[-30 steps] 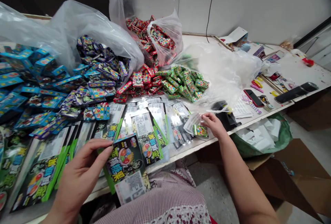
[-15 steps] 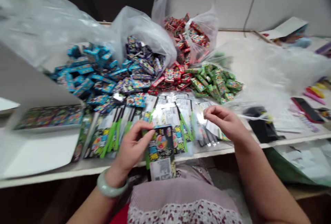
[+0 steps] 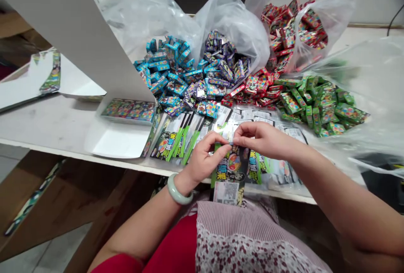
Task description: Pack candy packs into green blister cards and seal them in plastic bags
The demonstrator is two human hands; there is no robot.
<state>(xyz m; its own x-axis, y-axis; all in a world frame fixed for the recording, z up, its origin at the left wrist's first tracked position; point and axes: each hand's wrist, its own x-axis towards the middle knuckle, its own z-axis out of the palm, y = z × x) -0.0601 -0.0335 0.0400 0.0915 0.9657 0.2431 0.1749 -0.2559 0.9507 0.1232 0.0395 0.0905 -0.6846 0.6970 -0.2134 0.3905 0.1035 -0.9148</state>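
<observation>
A black printed packet (image 3: pixel 232 168) with a green side strip and a white label hangs at the table's front edge. My left hand (image 3: pixel 208 155), wearing a pale green bangle (image 3: pixel 177 189), pinches it at its top edge. My right hand (image 3: pixel 260 138) meets the same top edge, thumb and forefinger pressed together there; whether anything small is between them is hidden. Beneath and behind both hands lie several similar flat packets (image 3: pixel 168 142) in overlapping rows.
Behind the packets lie heaps of small boxes: blue (image 3: pixel 170 62), purple (image 3: pixel 221 50), red (image 3: pixel 284 29) and green (image 3: pixel 322 100), partly inside clear plastic bags (image 3: pixel 186 25). An open white carton (image 3: pixel 120 140) holding colourful packs stands at left. Cardboard boxes (image 3: pixel 59 197) sit below the table edge (image 3: pixel 72 155).
My right hand has come left to the packet's top edge, joining the left hand. The camera view has turned left, showing more of the table and cartons on that side.
</observation>
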